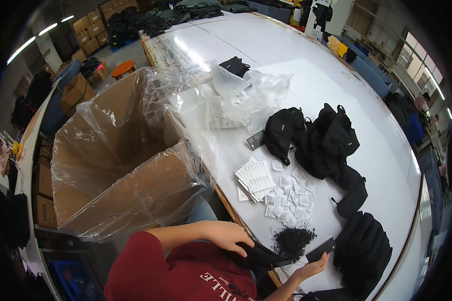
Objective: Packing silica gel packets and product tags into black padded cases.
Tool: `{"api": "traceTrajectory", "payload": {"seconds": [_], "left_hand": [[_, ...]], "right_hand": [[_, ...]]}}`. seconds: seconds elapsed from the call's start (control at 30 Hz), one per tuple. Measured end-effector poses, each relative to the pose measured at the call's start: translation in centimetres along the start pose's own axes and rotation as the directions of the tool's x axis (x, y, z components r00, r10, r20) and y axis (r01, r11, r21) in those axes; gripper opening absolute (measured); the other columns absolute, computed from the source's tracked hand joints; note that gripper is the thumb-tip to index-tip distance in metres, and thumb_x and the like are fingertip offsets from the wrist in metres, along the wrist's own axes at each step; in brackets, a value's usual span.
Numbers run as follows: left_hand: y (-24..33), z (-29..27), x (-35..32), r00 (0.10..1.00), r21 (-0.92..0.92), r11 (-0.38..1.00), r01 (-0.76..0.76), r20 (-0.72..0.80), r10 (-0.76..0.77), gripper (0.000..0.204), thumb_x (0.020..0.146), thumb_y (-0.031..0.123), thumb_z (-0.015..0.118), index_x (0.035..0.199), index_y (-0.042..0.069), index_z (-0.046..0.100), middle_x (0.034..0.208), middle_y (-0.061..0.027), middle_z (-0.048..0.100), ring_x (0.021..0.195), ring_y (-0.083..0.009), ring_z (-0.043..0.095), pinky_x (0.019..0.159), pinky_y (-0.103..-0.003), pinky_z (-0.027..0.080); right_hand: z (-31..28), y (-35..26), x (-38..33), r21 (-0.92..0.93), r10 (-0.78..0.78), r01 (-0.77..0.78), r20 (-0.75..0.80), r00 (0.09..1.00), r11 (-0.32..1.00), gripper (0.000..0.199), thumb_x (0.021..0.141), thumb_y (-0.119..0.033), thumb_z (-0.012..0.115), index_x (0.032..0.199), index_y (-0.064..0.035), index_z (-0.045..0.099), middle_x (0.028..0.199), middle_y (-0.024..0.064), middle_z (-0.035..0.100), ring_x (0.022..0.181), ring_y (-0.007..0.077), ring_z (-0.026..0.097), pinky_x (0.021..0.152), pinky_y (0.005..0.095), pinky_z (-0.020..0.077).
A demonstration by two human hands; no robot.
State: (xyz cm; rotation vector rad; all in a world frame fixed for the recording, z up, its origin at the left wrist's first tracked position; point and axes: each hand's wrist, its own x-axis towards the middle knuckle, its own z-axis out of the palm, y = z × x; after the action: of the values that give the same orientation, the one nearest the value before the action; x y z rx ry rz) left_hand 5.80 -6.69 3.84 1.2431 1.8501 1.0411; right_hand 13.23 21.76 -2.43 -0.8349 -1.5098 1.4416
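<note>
My left hand [229, 237] is curled over a black fabric bag [258, 255] at the table's near edge. Between the thumb and fingers of my right hand [311, 268] is a black hang tag [322, 249], held just right of that bag. A tangled heap of black tag strings [292, 242] lies right beyond my hands. Past it are a scatter of small white packets [291, 203] and a stack of white printed sheets [256, 178]. To the right, several black bags are piled in a row [364, 251].
On my left stands a big cardboard box [130, 185] lined with clear plastic. More black bags [326, 140] lie on the white table [381, 185], with another dark tag [255, 140] beside them. Crumpled clear plastic bags [246, 98] lie farther back. Dark fabric is heaped at the far end.
</note>
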Motion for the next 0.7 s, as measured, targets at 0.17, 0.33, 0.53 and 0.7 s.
{"api": "traceTrajectory", "payload": {"seconds": [0.17, 0.33, 0.53, 0.7], "left_hand": [[-0.2, -0.3, 0.5, 0.999, 0.038, 0.999, 0.037, 0.028, -0.038, 0.032, 0.09, 0.034, 0.056, 0.1, 0.004, 0.057, 0.08, -0.0197, 0.061, 0.079, -0.0378, 0.058, 0.067, -0.043, 0.045], [-1.6, 1.4, 2.0, 0.993, 0.136, 0.991, -0.008, 0.12, -0.009, 0.025, 0.086, 0.028, 0.061, 0.097, 0.006, 0.063, 0.128, -0.0177, 0.048, 0.101, -0.0374, 0.056, 0.087, -0.042, 0.042], [-0.4, 1.0, 2.3, 0.991, 0.211, 0.968, -0.134, 0.031, 0.131, 0.017, 0.081, 0.023, 0.066, 0.088, 0.008, 0.063, 0.142, -0.0148, 0.034, 0.114, -0.0329, 0.047, 0.096, -0.042, 0.035], [-0.7, 1.1, 2.6, 0.969, 0.193, 0.95, -0.246, 0.086, 0.234, 0.015, 0.079, 0.022, 0.066, 0.086, 0.009, 0.061, 0.097, -0.0029, 0.058, 0.101, -0.0223, 0.051, 0.096, -0.039, 0.031]], "right_hand": [[-0.4, -1.5, 0.2, 0.068, 0.049, -0.076, 0.338, 0.94, 0.995, 0.029, 0.094, -0.016, 0.056, 0.07, -0.0023, 0.049, 0.066, -0.0041, 0.046, 0.06, 0.0041, 0.038, 0.055, 0.0213, 0.0322], [-0.7, -4.6, -2.0, -0.113, 0.112, -0.044, 0.705, 0.7, 0.993, 0.035, 0.09, -0.016, 0.062, 0.06, -0.0056, 0.048, 0.058, -0.0089, 0.039, 0.055, 0.0012, 0.03, 0.046, 0.0251, 0.0184], [0.3, -6.8, -4.4, -0.558, 0.461, 0.333, 0.824, 0.329, 0.76, 0.024, 0.081, -0.023, 0.068, 0.072, -0.0005, 0.064, 0.049, 0.0118, 0.049, 0.044, 0.0128, 0.045, 0.047, 0.0304, 0.0365], [0.1, -7.7, -4.8, -0.479, 0.522, 0.531, 0.85, 0.079, 0.7, 0.027, 0.084, -0.035, 0.063, 0.089, -0.0113, 0.073, 0.066, 0.016, 0.063, 0.061, 0.0331, 0.062, 0.055, 0.0365, 0.0471]]}}
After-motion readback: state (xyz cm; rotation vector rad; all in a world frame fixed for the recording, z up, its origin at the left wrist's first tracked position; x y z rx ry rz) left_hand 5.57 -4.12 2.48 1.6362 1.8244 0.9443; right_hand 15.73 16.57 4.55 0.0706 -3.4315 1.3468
